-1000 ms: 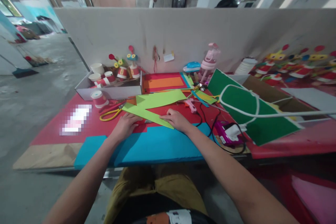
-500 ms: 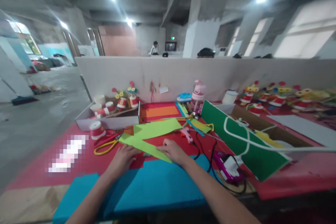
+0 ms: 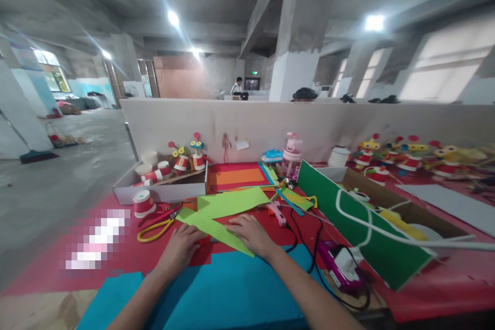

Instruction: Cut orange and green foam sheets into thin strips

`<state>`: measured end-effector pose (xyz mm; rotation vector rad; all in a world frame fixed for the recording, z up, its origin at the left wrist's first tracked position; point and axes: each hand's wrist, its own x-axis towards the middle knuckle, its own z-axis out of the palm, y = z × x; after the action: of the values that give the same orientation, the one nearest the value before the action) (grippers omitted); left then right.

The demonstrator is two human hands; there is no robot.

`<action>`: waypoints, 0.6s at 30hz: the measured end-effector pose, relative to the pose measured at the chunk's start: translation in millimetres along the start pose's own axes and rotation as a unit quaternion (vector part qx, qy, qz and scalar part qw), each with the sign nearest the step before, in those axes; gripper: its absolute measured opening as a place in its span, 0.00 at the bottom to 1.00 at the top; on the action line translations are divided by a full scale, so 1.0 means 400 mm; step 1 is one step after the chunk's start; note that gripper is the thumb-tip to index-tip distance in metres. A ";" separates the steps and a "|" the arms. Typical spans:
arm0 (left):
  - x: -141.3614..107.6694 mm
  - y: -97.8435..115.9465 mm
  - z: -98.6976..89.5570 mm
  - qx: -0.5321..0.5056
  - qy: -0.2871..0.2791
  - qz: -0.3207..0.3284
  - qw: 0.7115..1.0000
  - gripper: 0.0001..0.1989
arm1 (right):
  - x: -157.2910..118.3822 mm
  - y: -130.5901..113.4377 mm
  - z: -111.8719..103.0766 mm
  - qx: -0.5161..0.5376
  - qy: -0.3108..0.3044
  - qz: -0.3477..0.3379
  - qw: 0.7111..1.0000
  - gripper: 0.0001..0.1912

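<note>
A long light green paper strip (image 3: 222, 233) lies slanting across the red work surface. My left hand (image 3: 185, 242) rests at its near left edge, fingers stretched forward and thumb turned inward. My right hand (image 3: 249, 234) lies over the strip's right part, its fingers spread flat on the paper. Behind the strip lies a wider light green sheet (image 3: 232, 202). To the left of it are yellow-handled scissors (image 3: 157, 231). A pink glue gun (image 3: 277, 213) lies beyond my right hand. Blue sheets (image 3: 228, 289) lie under my forearms.
A white box (image 3: 160, 193) with paper cups and figures stands at the back left; a red-and-white cup (image 3: 143, 203) stands before it. A green board (image 3: 356, 221) leans on a box at right. A purple power strip (image 3: 342, 270) and black cables lie near my right arm.
The view has tilted up slightly, so the table sits lower. My right hand's fingers have gone from bunched at the strip to spread flatter on it. The left hand stays near the strip's edge.
</note>
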<state>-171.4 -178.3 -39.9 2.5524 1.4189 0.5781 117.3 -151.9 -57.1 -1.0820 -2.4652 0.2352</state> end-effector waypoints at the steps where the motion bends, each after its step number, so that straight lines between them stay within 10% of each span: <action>1: 0.000 -0.003 0.003 -0.003 0.003 0.002 1.000 0.19 | -0.002 0.004 0.002 0.004 -0.004 -0.005 1.000 0.17; 18: -0.002 -0.005 0.008 0.016 -0.016 0.060 0.998 0.19 | -0.012 0.027 0.026 -0.001 -0.012 0.020 1.000 0.18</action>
<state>-172.1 -177.6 -43.8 2.6734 1.2818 0.5339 122.5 -147.9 -71.6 -1.1361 -2.4683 0.2594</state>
